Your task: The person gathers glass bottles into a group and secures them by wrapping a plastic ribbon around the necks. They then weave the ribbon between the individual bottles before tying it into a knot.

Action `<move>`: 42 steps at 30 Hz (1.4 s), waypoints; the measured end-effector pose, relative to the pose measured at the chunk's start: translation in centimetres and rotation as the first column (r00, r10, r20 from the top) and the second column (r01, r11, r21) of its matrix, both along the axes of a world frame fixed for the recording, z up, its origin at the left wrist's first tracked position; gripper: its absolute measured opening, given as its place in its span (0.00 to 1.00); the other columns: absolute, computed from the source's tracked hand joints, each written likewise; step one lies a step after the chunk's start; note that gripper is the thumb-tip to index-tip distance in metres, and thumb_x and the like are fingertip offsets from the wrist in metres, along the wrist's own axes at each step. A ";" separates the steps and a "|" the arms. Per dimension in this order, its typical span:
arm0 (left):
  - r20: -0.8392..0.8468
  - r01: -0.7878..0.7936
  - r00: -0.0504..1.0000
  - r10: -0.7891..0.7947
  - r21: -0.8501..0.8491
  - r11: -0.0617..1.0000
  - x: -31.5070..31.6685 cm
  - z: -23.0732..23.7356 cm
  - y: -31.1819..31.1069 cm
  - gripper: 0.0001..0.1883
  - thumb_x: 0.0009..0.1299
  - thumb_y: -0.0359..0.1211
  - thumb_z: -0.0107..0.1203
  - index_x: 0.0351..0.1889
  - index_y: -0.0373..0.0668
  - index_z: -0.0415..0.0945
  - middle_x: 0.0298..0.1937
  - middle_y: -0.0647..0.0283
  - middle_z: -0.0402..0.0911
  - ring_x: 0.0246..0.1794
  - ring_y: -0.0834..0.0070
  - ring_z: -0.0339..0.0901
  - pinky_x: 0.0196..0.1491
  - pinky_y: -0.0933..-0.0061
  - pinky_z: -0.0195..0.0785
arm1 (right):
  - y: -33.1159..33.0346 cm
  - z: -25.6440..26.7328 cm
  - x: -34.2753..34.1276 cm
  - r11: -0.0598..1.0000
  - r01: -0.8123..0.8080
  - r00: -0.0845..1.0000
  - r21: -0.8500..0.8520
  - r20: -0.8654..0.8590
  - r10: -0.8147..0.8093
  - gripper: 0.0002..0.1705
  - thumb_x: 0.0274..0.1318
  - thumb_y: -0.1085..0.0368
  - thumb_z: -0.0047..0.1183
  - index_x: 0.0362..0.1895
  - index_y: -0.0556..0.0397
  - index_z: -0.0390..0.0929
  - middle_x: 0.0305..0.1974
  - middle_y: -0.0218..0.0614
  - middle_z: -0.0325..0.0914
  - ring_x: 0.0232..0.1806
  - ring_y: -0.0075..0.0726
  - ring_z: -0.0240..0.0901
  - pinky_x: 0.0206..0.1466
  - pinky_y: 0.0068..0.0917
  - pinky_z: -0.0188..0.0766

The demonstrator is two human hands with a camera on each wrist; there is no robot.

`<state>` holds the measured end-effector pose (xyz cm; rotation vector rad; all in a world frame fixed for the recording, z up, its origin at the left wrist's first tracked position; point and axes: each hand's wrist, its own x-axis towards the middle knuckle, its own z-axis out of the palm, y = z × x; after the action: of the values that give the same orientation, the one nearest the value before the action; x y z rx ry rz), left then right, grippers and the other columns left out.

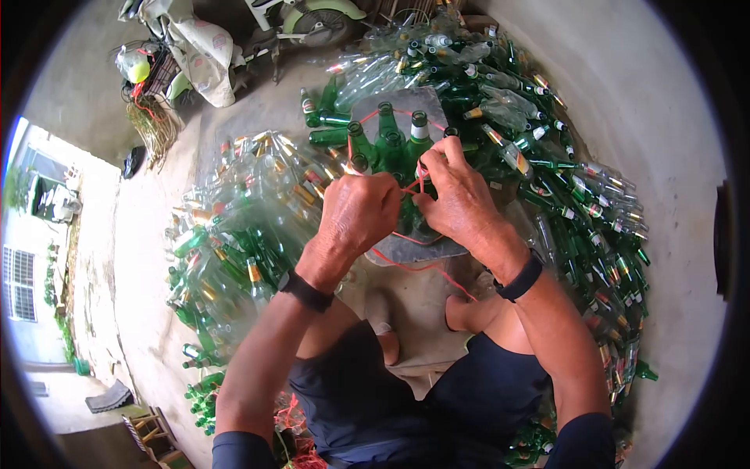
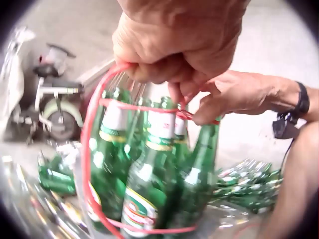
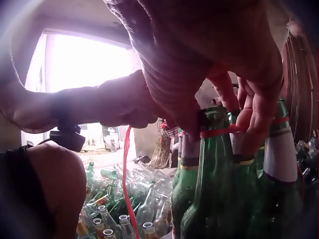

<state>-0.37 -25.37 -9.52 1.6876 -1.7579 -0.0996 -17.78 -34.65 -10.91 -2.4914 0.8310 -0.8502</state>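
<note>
A cluster of green glass bottles stands upright on a grey slab between the knees. Red plastic string loops round their necks and again lower down. My left hand is curled in a fist above the near-left bottles and grips the string, which runs down from it in the left wrist view. My right hand pinches the string at the bottle necks with thumb and fingers; in the right wrist view its fingertips reach behind one neck. A loose string end trails off the slab's near edge.
Clear and green bottles lie heaped at the left and the right. Another pile of clear bottles lies behind the slab. A scooter and a white sack stand at the back. More red string lies by the feet.
</note>
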 end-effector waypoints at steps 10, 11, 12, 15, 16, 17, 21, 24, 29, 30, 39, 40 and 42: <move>0.157 0.112 0.979 -0.129 0.109 0.988 1.4 1.5 -5.6 0.07 0.61 0.32 0.58 0.22 0.42 0.81 0.23 0.52 0.82 0.28 0.47 0.82 0.33 0.50 0.76 | 0.6 1.0 0.1 1.000 0.003 0.999 0.014 -0.036 -0.003 0.21 0.43 0.76 0.65 0.42 0.57 0.70 0.50 0.48 0.66 0.52 0.59 0.75 0.47 0.47 0.80; 0.089 0.107 0.988 -0.128 0.207 0.972 1.8 1.6 -6.2 0.07 0.59 0.33 0.59 0.25 0.42 0.85 0.25 0.52 0.84 0.28 0.51 0.84 0.33 0.54 0.76 | 0.6 1.0 0.0 1.000 0.012 0.999 0.004 -0.052 -0.012 0.21 0.43 0.76 0.65 0.42 0.57 0.71 0.50 0.48 0.66 0.52 0.58 0.76 0.47 0.47 0.80; 0.088 0.106 0.988 -0.126 0.211 0.972 2.3 1.6 -6.7 0.07 0.59 0.33 0.59 0.25 0.42 0.85 0.25 0.52 0.84 0.28 0.51 0.84 0.33 0.54 0.76 | 0.7 1.2 0.0 1.000 0.010 0.999 0.008 -0.053 -0.010 0.21 0.43 0.76 0.65 0.42 0.57 0.71 0.50 0.48 0.66 0.52 0.58 0.76 0.47 0.47 0.80; -0.161 0.256 0.965 -0.205 0.433 0.865 3.7 2.1 -8.3 0.10 0.61 0.35 0.62 0.34 0.39 0.88 0.22 0.55 0.81 0.22 0.79 0.77 0.30 0.66 0.72 | 0.7 1.5 0.1 1.000 0.001 0.996 -0.014 -0.093 -0.002 0.20 0.43 0.76 0.64 0.42 0.58 0.72 0.49 0.47 0.67 0.50 0.57 0.78 0.45 0.47 0.80; -0.159 0.251 0.967 -0.201 0.435 0.865 3.9 2.4 -8.6 0.10 0.61 0.35 0.62 0.34 0.39 0.88 0.22 0.55 0.81 0.22 0.79 0.77 0.30 0.66 0.72 | 0.7 1.3 0.1 0.999 0.010 0.995 -0.039 -0.098 -0.014 0.19 0.43 0.76 0.64 0.41 0.57 0.72 0.49 0.47 0.67 0.49 0.56 0.78 0.44 0.47 0.81; -0.086 0.251 0.967 -0.238 0.450 0.857 4.1 2.5 -8.9 0.11 0.61 0.36 0.62 0.34 0.39 0.87 0.22 0.55 0.81 0.22 0.79 0.77 0.31 0.66 0.72 | 0.7 1.2 0.1 0.998 0.018 0.994 -0.062 -0.103 -0.025 0.18 0.44 0.76 0.64 0.41 0.57 0.72 0.49 0.47 0.68 0.47 0.56 0.79 0.43 0.46 0.81; 0.115 0.118 0.973 -0.199 0.495 0.861 4.1 1.8 -8.8 0.11 0.59 0.39 0.63 0.33 0.41 0.87 0.24 0.52 0.82 0.25 0.66 0.82 0.36 0.61 0.75 | 0.6 1.1 0.0 0.997 0.015 0.997 -0.078 -0.079 -0.021 0.17 0.44 0.75 0.63 0.40 0.57 0.72 0.48 0.46 0.68 0.46 0.56 0.80 0.41 0.46 0.81; 0.211 0.014 0.969 -0.131 0.479 0.878 3.7 1.8 -8.3 0.11 0.58 0.39 0.63 0.33 0.44 0.88 0.27 0.51 0.83 0.30 0.56 0.84 0.40 0.56 0.77 | 0.4 1.0 -0.1 0.999 0.041 0.994 -0.023 -0.104 -0.043 0.20 0.43 0.74 0.66 0.42 0.54 0.73 0.49 0.39 0.67 0.48 0.53 0.79 0.44 0.49 0.79; 0.315 -0.188 0.949 0.016 0.525 0.830 2.9 2.0 -6.6 0.10 0.56 0.37 0.64 0.34 0.46 0.89 0.37 0.52 0.88 0.44 0.49 0.86 0.50 0.52 0.79 | 0.4 1.5 -0.2 1.000 0.010 0.996 -0.012 -0.091 -0.011 0.16 0.45 0.75 0.62 0.39 0.55 0.72 0.47 0.44 0.68 0.47 0.55 0.80 0.42 0.49 0.81; 0.323 -0.226 0.944 0.065 0.492 0.841 2.6 1.8 -6.2 0.10 0.56 0.38 0.64 0.34 0.46 0.88 0.37 0.51 0.88 0.44 0.48 0.86 0.50 0.51 0.79 | 0.5 1.6 -0.2 1.000 0.010 0.996 -0.011 -0.087 -0.010 0.16 0.45 0.75 0.62 0.39 0.55 0.72 0.47 0.44 0.68 0.47 0.55 0.80 0.42 0.49 0.81; 0.257 -0.306 0.942 0.213 0.405 0.861 2.4 -0.3 -3.7 0.10 0.61 0.37 0.60 0.33 0.42 0.87 0.34 0.48 0.86 0.39 0.44 0.85 0.47 0.48 0.80 | 0.3 0.9 -0.3 0.999 0.005 0.997 -0.042 -0.077 -0.008 0.15 0.46 0.74 0.61 0.39 0.56 0.72 0.48 0.43 0.68 0.49 0.56 0.78 0.44 0.49 0.81; 0.209 -0.300 0.950 0.234 0.392 0.870 2.5 -0.7 -3.3 0.10 0.62 0.36 0.59 0.32 0.41 0.87 0.33 0.46 0.86 0.38 0.44 0.85 0.46 0.48 0.79 | 0.1 0.8 -0.4 1.000 -0.007 0.997 -0.021 -0.074 0.005 0.18 0.45 0.74 0.63 0.42 0.56 0.72 0.50 0.42 0.67 0.49 0.56 0.78 0.46 0.49 0.80; 0.115 -0.269 0.963 0.244 0.327 0.906 2.6 -1.5 -2.7 0.10 0.63 0.35 0.59 0.31 0.38 0.85 0.28 0.46 0.82 0.31 0.50 0.84 0.40 0.51 0.77 | 0.0 0.6 -0.4 1.000 -0.024 0.997 -0.001 -0.075 0.023 0.21 0.44 0.74 0.64 0.45 0.56 0.73 0.52 0.40 0.67 0.49 0.57 0.78 0.47 0.50 0.79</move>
<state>2.28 -28.07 -11.05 2.1846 -1.6191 -0.2383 -18.14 -34.61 -10.33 -2.5441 0.8240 -0.7539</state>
